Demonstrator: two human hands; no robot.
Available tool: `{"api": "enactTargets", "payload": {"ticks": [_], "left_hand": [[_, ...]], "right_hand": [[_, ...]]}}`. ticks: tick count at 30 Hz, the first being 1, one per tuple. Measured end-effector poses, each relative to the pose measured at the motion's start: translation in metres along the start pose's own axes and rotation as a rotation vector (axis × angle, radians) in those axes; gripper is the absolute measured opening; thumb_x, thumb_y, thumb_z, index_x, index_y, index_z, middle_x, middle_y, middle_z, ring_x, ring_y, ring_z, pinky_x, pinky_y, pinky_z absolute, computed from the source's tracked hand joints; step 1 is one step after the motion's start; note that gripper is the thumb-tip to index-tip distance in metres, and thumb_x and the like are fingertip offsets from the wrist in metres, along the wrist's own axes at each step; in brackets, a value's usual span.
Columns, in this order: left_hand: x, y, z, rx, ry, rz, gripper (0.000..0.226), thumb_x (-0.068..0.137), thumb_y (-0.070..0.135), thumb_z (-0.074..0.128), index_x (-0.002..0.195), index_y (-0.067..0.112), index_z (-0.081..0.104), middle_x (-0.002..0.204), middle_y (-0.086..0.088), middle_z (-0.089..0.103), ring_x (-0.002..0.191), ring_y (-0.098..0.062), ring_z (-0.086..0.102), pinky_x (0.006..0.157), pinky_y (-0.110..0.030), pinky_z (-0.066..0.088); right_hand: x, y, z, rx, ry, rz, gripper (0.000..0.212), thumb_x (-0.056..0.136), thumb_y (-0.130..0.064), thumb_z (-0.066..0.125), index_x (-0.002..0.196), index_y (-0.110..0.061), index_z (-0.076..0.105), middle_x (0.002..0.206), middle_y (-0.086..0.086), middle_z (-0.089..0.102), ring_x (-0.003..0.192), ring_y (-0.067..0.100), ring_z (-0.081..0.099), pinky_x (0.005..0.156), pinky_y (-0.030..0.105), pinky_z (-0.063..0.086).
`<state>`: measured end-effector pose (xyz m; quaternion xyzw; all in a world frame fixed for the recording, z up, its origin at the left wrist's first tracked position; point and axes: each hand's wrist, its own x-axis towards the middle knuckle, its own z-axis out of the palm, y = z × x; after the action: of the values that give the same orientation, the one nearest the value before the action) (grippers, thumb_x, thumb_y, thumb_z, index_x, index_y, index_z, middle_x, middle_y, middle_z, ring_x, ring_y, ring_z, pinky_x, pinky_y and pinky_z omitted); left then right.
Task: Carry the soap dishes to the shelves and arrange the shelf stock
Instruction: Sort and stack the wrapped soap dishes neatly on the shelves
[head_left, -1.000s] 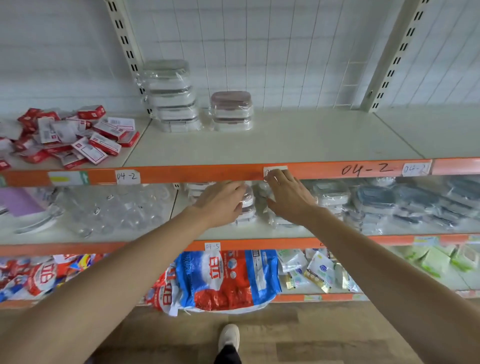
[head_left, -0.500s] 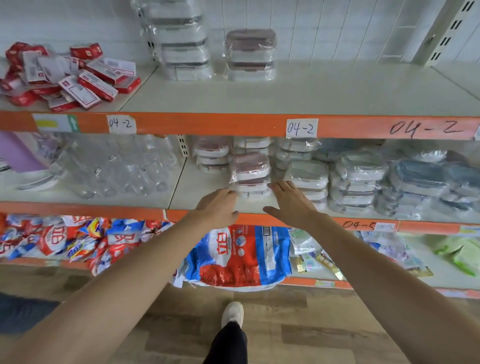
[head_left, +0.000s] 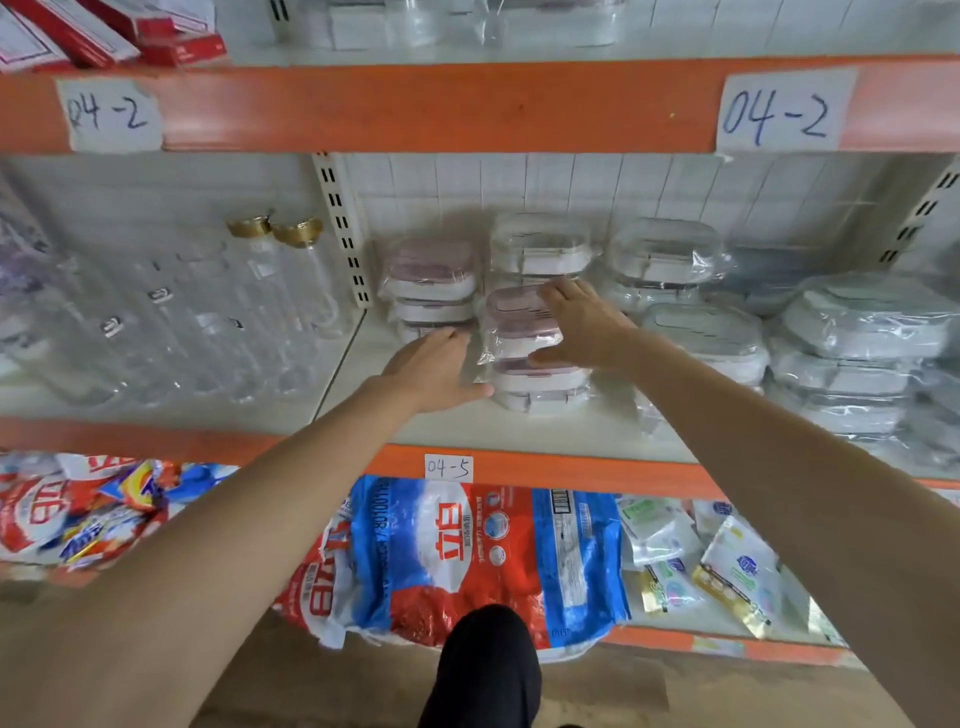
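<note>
Pink soap dish stack (head_left: 524, 332) hemmed by grey stacks (head_left: 706, 332), clear bottles (head_left: 218, 312)

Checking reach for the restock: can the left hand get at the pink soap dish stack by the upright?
Probably yes. The left hand is open, just in front of that stack, with bare shelf between. The right hand rests on the neighbouring front stack, clear of the path.

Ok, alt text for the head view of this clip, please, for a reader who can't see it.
Both bare hands reach into the middle shelf toward a stack of wrapped pink-lidded soap dishes: the right hand rests on the top dish, the left hand is open beside the stack. More wrapped dishes sit right, clear bottles left.
</note>
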<state>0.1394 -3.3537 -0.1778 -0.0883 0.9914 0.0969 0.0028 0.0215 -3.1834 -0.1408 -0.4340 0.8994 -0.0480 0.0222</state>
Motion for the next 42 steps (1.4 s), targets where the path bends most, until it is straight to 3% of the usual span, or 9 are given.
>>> {"api": "enactTargets", "payload": {"ticks": [3,8,14,20,22,27,32,37,42], "left_hand": [[0.014,-0.017,0.015,-0.047,0.013,0.027,0.084,0.075,0.061,0.065,0.144,0.021,0.039,0.142,-0.004,0.047,0.132,-0.023,0.041,0.105,-0.041,0.039],[0.026,-0.027,0.022,-0.055,-0.012,0.038,0.095,0.073,0.064,0.066,0.149,0.02,0.03,0.149,-0.007,0.04,0.135,-0.025,0.038,0.109,-0.039,0.036],[0.042,-0.011,0.014,-0.155,-0.003,0.053,0.08,0.073,0.062,0.069,0.137,0.02,0.047,0.136,-0.003,0.052,0.128,-0.023,0.046,0.103,-0.036,0.04],[0.062,0.019,0.016,-0.243,-0.055,-0.025,0.118,0.066,0.066,0.073,0.152,0.009,0.015,0.158,-0.008,0.019,0.144,-0.023,0.022,0.116,-0.036,0.025],[0.066,0.028,0.02,-0.207,-0.113,0.005,0.119,0.067,0.061,0.075,0.153,0.008,0.012,0.16,-0.008,0.012,0.146,-0.024,0.016,0.118,-0.036,0.02],[0.058,0.041,0.019,-0.145,-0.027,0.017,0.107,0.066,0.049,0.082,0.147,0.006,0.027,0.148,-0.01,0.034,0.138,-0.026,0.03,0.113,-0.035,0.027],[0.02,0.041,-0.01,-0.13,-0.032,-0.056,0.111,0.064,0.053,0.081,0.149,0.008,0.026,0.155,-0.008,0.026,0.141,-0.025,0.026,0.111,-0.037,0.03],[-0.051,0.038,-0.055,-0.032,-0.131,-0.107,0.104,0.066,0.052,0.081,0.145,0.005,0.031,0.145,-0.007,0.037,0.133,-0.022,0.032,0.107,-0.036,0.036],[-0.128,0.051,-0.116,0.001,-0.21,-0.096,0.104,0.069,0.052,0.079,0.147,0.005,0.028,0.145,-0.008,0.035,0.134,-0.022,0.031,0.107,-0.033,0.034]], "right_hand": [[0.024,0.003,0.01,-0.025,-0.043,-0.013,0.101,0.074,-0.055,0.072,0.148,-0.008,0.023,0.153,0.007,0.021,0.14,0.027,0.021,0.114,0.041,0.023],[0.043,0.01,0.005,-0.157,-0.086,0.029,0.112,0.066,-0.065,0.071,0.151,-0.015,0.017,0.153,0.006,0.022,0.139,0.03,0.018,0.113,0.045,0.018],[0.035,0.015,-0.005,-0.109,-0.073,0.053,0.097,0.069,-0.056,0.073,0.143,-0.009,0.031,0.138,0.009,0.035,0.13,0.029,0.026,0.105,0.043,0.028],[0.001,0.027,-0.017,-0.09,0.036,0.14,0.096,0.07,-0.053,0.072,0.14,-0.003,0.03,0.139,0.015,0.03,0.13,0.032,0.028,0.107,0.042,0.029],[-0.012,0.031,-0.015,-0.105,0.024,0.156,0.097,0.071,-0.054,0.071,0.141,-0.003,0.029,0.137,0.015,0.03,0.128,0.031,0.027,0.108,0.04,0.028],[-0.035,0.031,-0.019,-0.105,0.01,0.168,0.09,0.073,-0.054,0.07,0.137,-0.005,0.032,0.132,0.013,0.032,0.125,0.028,0.03,0.107,0.037,0.027],[-0.056,0.012,-0.034,0.001,-0.014,0.207,0.088,0.074,-0.052,0.07,0.137,-0.005,0.031,0.131,0.012,0.032,0.123,0.028,0.031,0.105,0.037,0.029],[-0.102,-0.023,-0.061,0.11,-0.103,0.25,0.091,0.074,-0.053,0.069,0.141,-0.006,0.028,0.136,0.013,0.03,0.128,0.029,0.029,0.108,0.038,0.029],[-0.166,-0.068,-0.108,0.157,-0.157,0.237,0.097,0.075,-0.057,0.066,0.144,-0.004,0.024,0.145,0.016,0.023,0.134,0.033,0.023,0.112,0.04,0.025]]}}
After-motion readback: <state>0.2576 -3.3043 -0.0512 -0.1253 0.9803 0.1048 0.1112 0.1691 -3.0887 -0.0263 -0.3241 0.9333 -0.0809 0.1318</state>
